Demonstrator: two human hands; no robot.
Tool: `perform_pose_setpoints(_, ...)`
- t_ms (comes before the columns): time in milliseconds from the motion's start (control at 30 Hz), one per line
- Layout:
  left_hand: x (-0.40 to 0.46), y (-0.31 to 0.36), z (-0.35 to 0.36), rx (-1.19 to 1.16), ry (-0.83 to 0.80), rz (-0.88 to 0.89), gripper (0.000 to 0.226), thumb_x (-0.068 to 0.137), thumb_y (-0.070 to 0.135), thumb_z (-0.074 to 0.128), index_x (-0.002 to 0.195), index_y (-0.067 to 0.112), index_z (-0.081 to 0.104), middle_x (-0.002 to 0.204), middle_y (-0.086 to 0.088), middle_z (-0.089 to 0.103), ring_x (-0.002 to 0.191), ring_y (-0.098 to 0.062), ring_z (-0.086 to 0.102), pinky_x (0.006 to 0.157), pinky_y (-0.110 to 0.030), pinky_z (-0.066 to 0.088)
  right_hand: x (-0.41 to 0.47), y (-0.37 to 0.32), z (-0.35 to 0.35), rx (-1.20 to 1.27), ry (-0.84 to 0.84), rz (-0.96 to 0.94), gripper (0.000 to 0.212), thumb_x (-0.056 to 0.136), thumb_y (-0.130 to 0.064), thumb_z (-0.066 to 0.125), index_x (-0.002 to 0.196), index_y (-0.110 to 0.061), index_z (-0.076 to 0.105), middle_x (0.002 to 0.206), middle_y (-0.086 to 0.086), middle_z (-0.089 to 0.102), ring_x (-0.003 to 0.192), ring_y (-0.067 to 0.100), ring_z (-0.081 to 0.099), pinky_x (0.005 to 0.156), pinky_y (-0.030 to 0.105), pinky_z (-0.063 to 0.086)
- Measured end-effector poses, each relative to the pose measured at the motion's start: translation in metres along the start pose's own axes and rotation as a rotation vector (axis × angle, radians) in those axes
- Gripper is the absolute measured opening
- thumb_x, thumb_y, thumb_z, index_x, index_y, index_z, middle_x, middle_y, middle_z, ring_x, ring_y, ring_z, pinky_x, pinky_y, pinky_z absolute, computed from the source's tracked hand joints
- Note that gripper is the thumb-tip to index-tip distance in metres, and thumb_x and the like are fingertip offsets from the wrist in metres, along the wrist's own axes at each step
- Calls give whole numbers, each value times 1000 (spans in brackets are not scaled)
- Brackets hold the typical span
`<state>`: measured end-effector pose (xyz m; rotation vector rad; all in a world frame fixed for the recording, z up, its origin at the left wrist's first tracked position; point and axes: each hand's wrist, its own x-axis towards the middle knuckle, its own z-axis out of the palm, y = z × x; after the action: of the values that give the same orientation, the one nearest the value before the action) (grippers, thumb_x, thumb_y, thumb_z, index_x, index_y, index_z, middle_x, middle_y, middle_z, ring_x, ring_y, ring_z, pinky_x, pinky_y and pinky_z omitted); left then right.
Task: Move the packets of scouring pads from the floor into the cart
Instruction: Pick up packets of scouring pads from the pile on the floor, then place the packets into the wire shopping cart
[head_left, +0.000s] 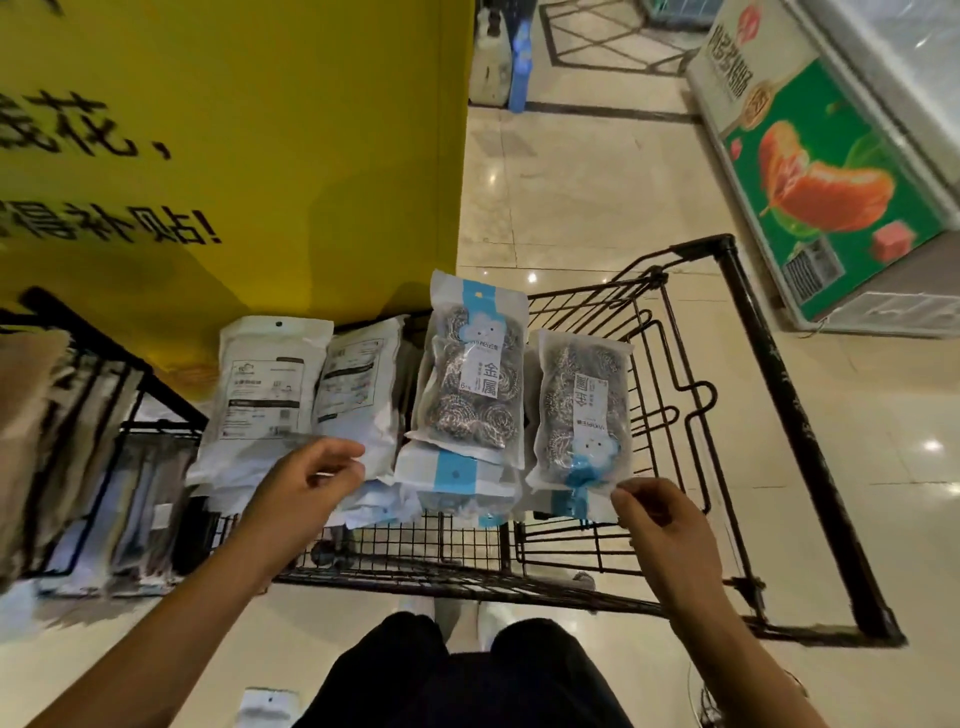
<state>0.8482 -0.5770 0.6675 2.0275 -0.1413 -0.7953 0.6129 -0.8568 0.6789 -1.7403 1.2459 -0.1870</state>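
Several clear plastic packets of steel scouring pads with blue-and-white labels (470, 374) lie stacked in the black wire shopping cart (675, 395), some face up, some showing white backs. The left hand (306, 483) hangs over the near edge of a white-backed packet (358, 384), fingers loosely curled; whether it touches is unclear. The right hand (660, 519) pinches the near blue-labelled edge of the rightmost packet (579, 410). One more white packet (267, 704) lies on the glossy beige tiled floor (571, 197) by the person's knees. A yellow printed wall (234, 156) stands left, a green-fronted chest freezer (831, 182) right.
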Motion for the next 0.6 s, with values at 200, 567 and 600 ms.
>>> perform_pose_setpoints(200, -67, -40, 0, -57, 185, -129, 15, 99, 17, 69, 107, 28, 75, 105, -2, 75, 100, -22, 70, 81, -33, 54, -4, -1, 12, 29, -283, 19, 5, 99, -28, 70, 99, -23, 72, 96, 2, 77, 94, 25, 74, 88, 49, 62)
perform_pose_setpoints(567, -291, -137, 79, -390, 678, -571, 13, 96, 12, 70, 103, 22, 74, 96, -8, 79, 89, -32, 73, 71, -34, 51, -53, 1, 73, -245, -971, -242, 4, 98, -22, 72, 95, -22, 74, 87, 2, 78, 77, 19, 74, 71, 31, 56)
perform_pose_setpoints(600, -314, -144, 89, -432, 716, -610, 13, 91, 19, 74, 104, 21, 74, 94, -5, 79, 92, -33, 73, 74, -35, 51, -63, 2, 80, -270, -1031, -269, 3, 98, -22, 72, 95, -22, 73, 88, 1, 78, 79, 22, 74, 72, 35, 56)
